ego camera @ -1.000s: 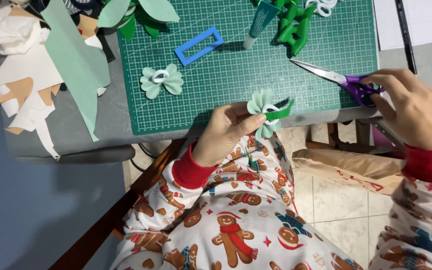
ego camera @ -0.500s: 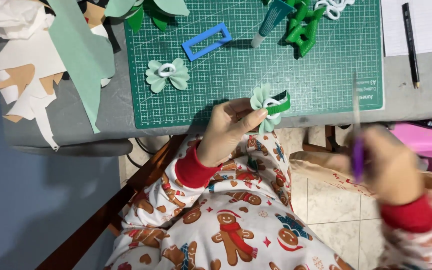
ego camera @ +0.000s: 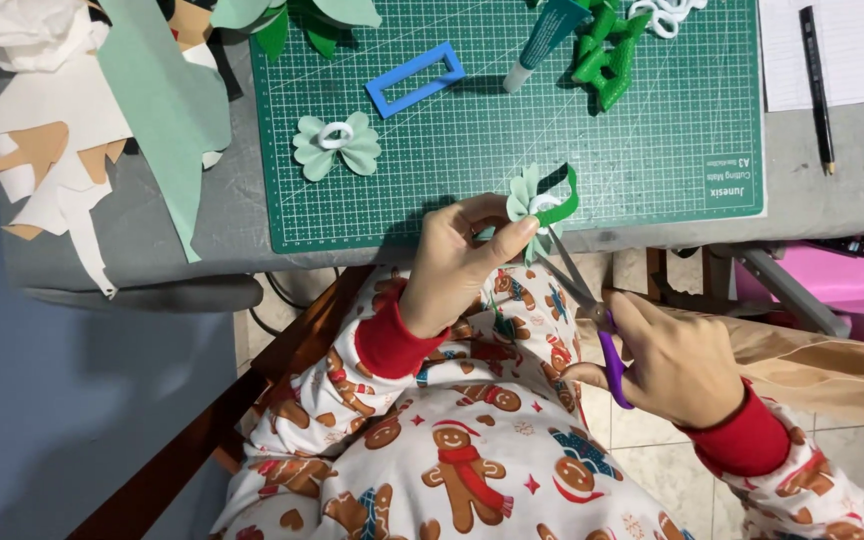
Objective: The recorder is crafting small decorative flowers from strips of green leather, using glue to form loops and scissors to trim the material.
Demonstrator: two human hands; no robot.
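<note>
My left hand (ego camera: 457,262) pinches a pale green felt bow (ego camera: 529,203) with a white centre and a darker green strip, held over the near edge of the green cutting mat (ego camera: 652,140). My right hand (ego camera: 664,358) grips purple-handled scissors (ego camera: 592,320). Their blades point up and left, with the tips right at the underside of the bow. Both hands hover above my lap, just in front of the grey table (ego camera: 152,240).
On the mat lie a second pale green bow (ego camera: 335,145), a blue rectangular frame (ego camera: 415,78), a glue stick (ego camera: 542,40) and dark green felt pieces (ego camera: 607,55). Felt and paper scraps (ego camera: 82,130) sit at left. A paper sheet with a pencil (ego camera: 817,85) lies at right.
My right hand lifted the scissors off the mat's right side, swung down off the table, and brought the blades up to the bow. My left hand kept holding the bow.
</note>
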